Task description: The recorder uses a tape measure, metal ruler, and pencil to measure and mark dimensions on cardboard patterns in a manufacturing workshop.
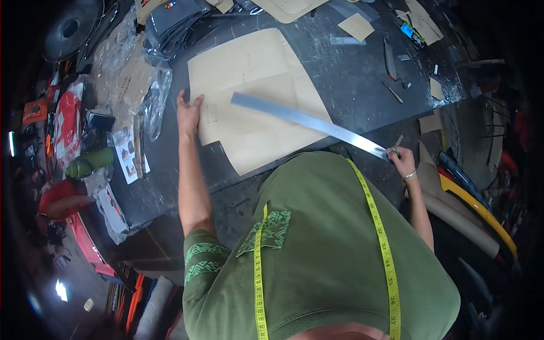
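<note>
A large tan sheet of pattern paper (255,68) lies on the dark table, with fold lines, a small drawn rectangle and a notch cut in its near left edge. At that left edge is my left hand (189,113), thumb and fingers apart, the thumb by the paper's rim. My right hand (402,162) grips the near end of a long metal ruler (306,120). The ruler slants across the sheet, its far end over the middle; whether it touches the paper I cannot tell. Something small and green shows at my right fingers, too little to name. A yellow tape measure (381,226) hangs down my green shirt.
Clear plastic wrapping (156,105) and a printed sheet (130,154) lie on the left. Toward the right are a dark utility knife (390,59), a thin pen-like tool (392,92) and paper scraps (356,26). Rolls of material (464,221) stand beyond the table's near right edge.
</note>
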Available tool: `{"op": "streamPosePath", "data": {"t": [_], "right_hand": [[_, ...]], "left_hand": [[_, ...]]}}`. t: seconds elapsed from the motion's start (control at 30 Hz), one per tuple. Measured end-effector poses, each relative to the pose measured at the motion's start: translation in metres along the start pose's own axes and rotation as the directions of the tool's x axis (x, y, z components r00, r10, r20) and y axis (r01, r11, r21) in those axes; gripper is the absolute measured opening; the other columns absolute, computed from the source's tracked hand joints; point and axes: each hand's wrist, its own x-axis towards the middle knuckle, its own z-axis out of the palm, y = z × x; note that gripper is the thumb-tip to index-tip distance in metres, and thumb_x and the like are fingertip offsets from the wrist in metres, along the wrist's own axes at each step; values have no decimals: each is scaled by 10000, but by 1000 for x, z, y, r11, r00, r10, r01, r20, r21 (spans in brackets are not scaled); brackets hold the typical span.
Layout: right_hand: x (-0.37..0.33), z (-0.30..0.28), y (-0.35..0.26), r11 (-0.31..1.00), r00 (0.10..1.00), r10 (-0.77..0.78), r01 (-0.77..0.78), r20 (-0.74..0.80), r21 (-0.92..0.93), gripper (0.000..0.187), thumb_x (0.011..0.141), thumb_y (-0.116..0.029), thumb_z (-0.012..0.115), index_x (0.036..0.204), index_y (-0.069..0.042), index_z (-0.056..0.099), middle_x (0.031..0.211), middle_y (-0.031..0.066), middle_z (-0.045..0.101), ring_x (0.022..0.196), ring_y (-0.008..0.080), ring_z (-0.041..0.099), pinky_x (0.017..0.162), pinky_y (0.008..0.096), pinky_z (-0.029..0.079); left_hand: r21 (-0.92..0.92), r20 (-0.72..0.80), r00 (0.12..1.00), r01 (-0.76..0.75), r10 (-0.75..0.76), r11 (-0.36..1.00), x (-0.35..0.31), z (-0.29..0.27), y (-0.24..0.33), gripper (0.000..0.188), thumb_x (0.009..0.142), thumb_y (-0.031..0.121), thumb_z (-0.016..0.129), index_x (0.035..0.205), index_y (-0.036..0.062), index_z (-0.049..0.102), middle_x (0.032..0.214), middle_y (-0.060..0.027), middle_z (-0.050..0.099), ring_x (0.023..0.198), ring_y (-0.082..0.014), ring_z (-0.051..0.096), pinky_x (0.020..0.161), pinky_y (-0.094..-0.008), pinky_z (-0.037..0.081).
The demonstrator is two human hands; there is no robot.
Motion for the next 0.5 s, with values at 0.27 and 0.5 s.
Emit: {"op": "streamPosePath", "data": {"t": [0.27, 0.5], "right_hand": [[80, 31, -154, 980, 992, -120, 122, 26, -155, 430, 951, -456, 649, 829, -44, 638, 700, 221, 628, 742, 465, 634, 657, 509, 493], [171, 32, -185, 759, 774, -631, 605, -44, -242, 295, 1019, -310, 586, 998, -29, 674, 962, 196, 643, 915, 365, 642, 790, 430, 488]], "left_hand": [[52, -135, 991, -15, 22, 999, -84, 46, -29, 754, 872, 188, 816, 1435, -63, 382, 1139, -240, 710, 1022, -263, 700, 899, -357, 544], [298, -247, 969, 45, 32, 953, -123, 32, -17, 689, 813, 274, 868, 1345, -32, 554, 1061, -210, 742, 977, -302, 726, 892, -387, 551]]}}
